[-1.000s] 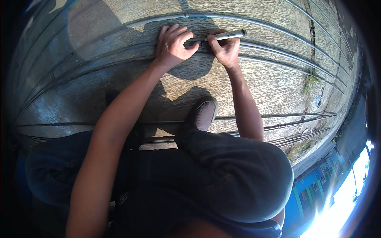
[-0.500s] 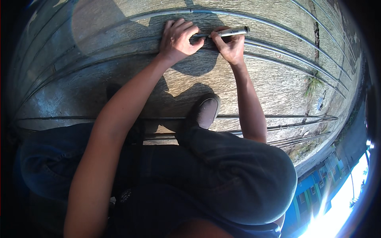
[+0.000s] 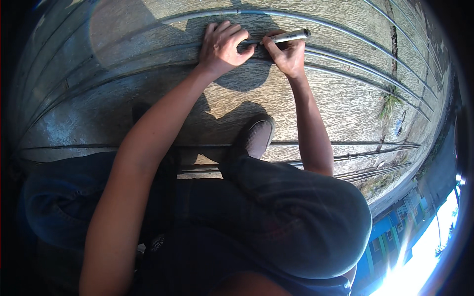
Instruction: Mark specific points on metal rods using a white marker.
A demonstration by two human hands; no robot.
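Note:
Pinched in my right hand point(image 3: 289, 58) is a marker pen point(image 3: 292, 36) with a pale barrel and a dark rear end. Its tip points left, down at a long thin metal rod point(image 3: 363, 67) lying on the ground. Over the same rod, just left of the pen, my left hand point(image 3: 222, 48) is curled, fingers bent and thumb toward the tip. A small gap separates the two hands. Whatever mark lies under the tip is too small to make out.
More metal rods run across the rough concrete ground point(image 3: 291, 113), including one rod point(image 3: 296, 18) beyond my hands. Nearer me, other rods point(image 3: 365, 144) pass by my shoe point(image 3: 257, 135). Grass point(image 3: 389, 106) grows from a crack at right. Bright sunlight glares at lower right.
The pen and my right hand have shifted very slightly, the pen's rear end a little lower. My left hand keeps its place on the rod.

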